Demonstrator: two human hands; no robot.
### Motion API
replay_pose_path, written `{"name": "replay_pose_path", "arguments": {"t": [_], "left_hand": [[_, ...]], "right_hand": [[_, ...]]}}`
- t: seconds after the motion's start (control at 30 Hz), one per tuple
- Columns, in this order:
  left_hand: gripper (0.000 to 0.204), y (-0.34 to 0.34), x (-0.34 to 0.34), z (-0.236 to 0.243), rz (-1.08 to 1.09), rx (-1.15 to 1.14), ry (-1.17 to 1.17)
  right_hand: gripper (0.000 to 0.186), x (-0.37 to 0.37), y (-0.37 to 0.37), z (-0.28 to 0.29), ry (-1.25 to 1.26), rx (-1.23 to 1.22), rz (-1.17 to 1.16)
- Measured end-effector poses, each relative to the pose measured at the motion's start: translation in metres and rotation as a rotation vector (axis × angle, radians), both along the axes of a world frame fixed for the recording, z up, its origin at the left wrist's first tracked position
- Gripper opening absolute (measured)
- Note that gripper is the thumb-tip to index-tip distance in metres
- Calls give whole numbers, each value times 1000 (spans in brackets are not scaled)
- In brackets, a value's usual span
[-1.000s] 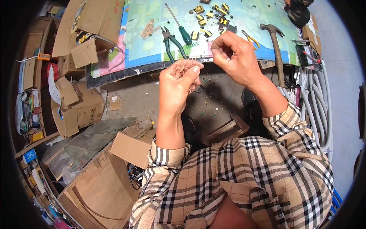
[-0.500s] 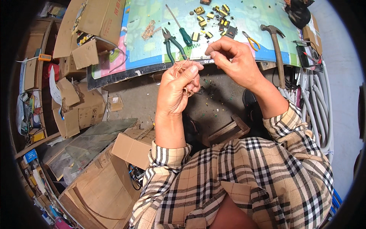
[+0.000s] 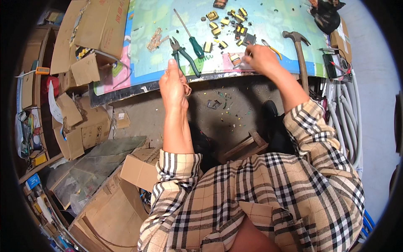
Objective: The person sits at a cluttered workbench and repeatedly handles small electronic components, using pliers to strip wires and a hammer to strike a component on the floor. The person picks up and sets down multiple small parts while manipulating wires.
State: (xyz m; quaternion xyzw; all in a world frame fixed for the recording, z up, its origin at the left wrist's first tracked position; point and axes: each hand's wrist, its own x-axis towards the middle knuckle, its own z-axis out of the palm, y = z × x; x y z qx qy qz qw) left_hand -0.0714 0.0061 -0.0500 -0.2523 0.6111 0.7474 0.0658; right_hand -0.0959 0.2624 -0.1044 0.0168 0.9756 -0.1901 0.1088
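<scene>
Your left forearm rises almost straight from its rolled cuff, and your left hand [image 3: 173, 86] stands upright just on your side of the table's near edge [image 3: 121, 93]. Its fingers are curled in around copper wire [image 3: 187, 89], a loop of which pokes out on the right, and the thumb points up. Your right forearm slants in from the lower right, carrying your right hand [image 3: 259, 59] over that edge. Its fingers bend down beside a small copper-wound part [image 3: 235, 61] on the mat [image 3: 147, 27]; you cannot tell from here whether they pinch it.

Green-handled pliers [image 3: 176, 47] lie just beyond your left hand, with a screwdriver [image 3: 196, 47] next to them. Yellow-handled cutters [image 3: 276, 51] sit close past your right hand, and farther right a hammer [image 3: 301, 63] hangs its handle over the edge. Open room lies between your forearms, above the floor [image 3: 247, 93], and across the mat between the pliers and the cardboard box [image 3: 100, 35].
</scene>
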Motion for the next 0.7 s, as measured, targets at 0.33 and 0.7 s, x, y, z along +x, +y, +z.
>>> {"name": "replay_pose_path", "arguments": {"t": [0.33,0.7], "left_hand": [[31,7,-45,-80,2,270,-181],[66,-26,-79,-96,114,399,-50]], "right_hand": [[50,-5,-44,-52,64,102,-13],[42,-13,-39,-27,80,-53,-61]]}}
